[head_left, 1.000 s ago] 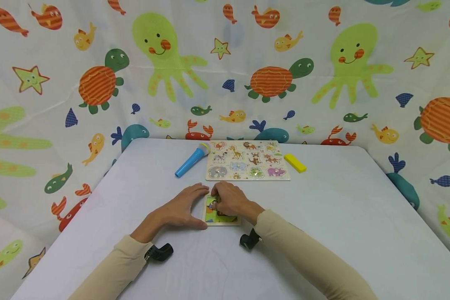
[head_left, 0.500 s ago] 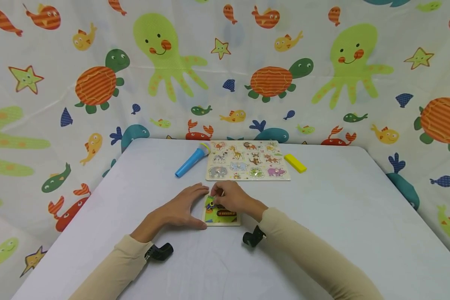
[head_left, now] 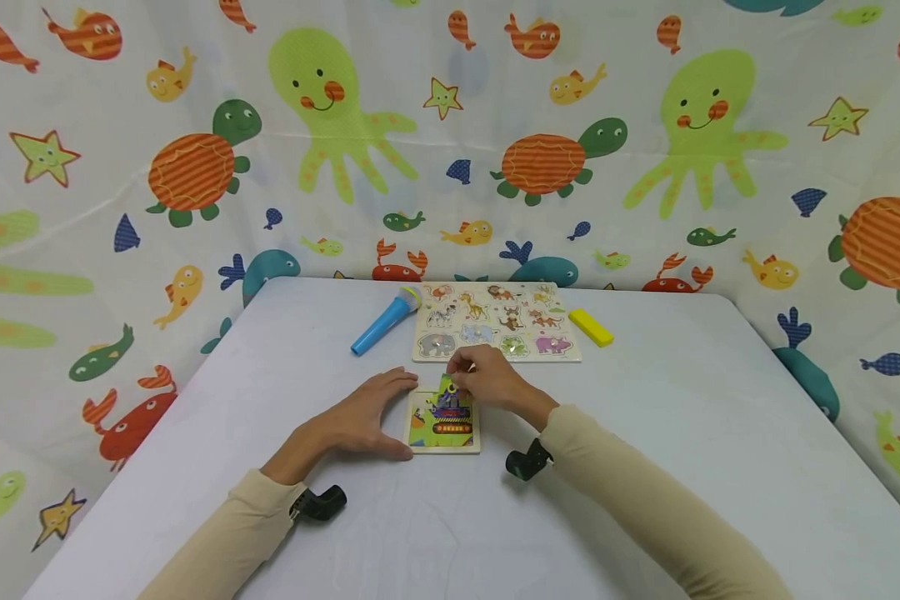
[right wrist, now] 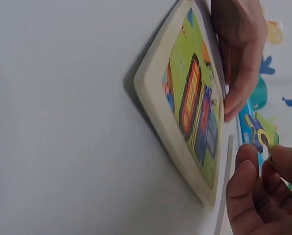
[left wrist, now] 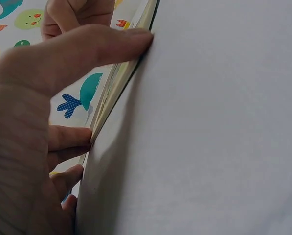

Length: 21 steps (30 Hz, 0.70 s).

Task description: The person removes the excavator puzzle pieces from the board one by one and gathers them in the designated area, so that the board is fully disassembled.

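A small square jigsaw puzzle with a pale wooden frame (head_left: 444, 451) lies on the table, showing a tracked vehicle on green. My right hand (head_left: 487, 379) pinches a green, purple and yellow puzzle piece (right wrist: 263, 131) between thumb and fingers, above the puzzle's far edge. Behind the piece, the upper left of the puzzle shows plain lighter green. The left hand (head_left: 363, 412) rests at the puzzle's left side, fingers spread, thumb at the near corner and fingertips near the far corner. From the left wrist, the thumb (left wrist: 121, 44) touches the frame's edge.
Behind the puzzle lies a larger wooden animal puzzle board (head_left: 495, 359). A blue toy microphone (head_left: 378, 328) touches its left side, and a yellow block (head_left: 591, 327) lies to its right. A sea-animal curtain (head_left: 420, 167) hangs behind the white table (head_left: 682, 433).
My right hand has lifted the puzzle piece off the upper left of the puzzle and moved it right and away from me, uncovering the vehicle picture. The left hand stays put.
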Tool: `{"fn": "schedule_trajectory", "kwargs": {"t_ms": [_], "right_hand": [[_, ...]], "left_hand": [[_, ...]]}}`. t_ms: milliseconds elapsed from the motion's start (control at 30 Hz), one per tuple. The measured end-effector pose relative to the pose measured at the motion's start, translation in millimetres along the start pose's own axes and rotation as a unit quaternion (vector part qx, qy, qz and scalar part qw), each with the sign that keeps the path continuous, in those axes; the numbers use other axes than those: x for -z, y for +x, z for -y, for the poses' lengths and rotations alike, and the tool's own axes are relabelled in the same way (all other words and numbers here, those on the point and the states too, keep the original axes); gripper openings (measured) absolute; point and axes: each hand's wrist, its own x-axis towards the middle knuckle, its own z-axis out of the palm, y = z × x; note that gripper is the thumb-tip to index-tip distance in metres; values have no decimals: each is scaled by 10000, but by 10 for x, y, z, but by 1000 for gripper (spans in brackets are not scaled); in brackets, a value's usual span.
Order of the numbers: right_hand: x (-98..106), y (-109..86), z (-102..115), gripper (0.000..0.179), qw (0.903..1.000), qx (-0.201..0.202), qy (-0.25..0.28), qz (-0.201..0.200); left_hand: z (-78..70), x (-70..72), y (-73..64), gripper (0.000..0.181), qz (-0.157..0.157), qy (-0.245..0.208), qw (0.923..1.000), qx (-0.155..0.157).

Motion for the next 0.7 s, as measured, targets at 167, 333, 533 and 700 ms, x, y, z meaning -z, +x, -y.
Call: {"fn": "schedule_trajectory", "kwargs": {"t_ms": [167, 333, 533, 700], "right_hand": [[100, -20, -105, 8, 9996, -182, 25, -208], [201, -28, -228, 9, 9988, -308, -110, -365], [304, -24, -324, 10, 9968, -339, -428, -576], [339, -6, -398, 10, 9938, -399, -812, -653]], "left_hand": [[-7, -8, -1, 109, 17, -5, 10000, 51], [-16, -8, -3, 109, 32, 0, 10000, 74], [-25, 0, -7, 110, 20, -2, 10000, 70], [-36, -2, -3, 110, -7, -71, 10000, 15]]}}
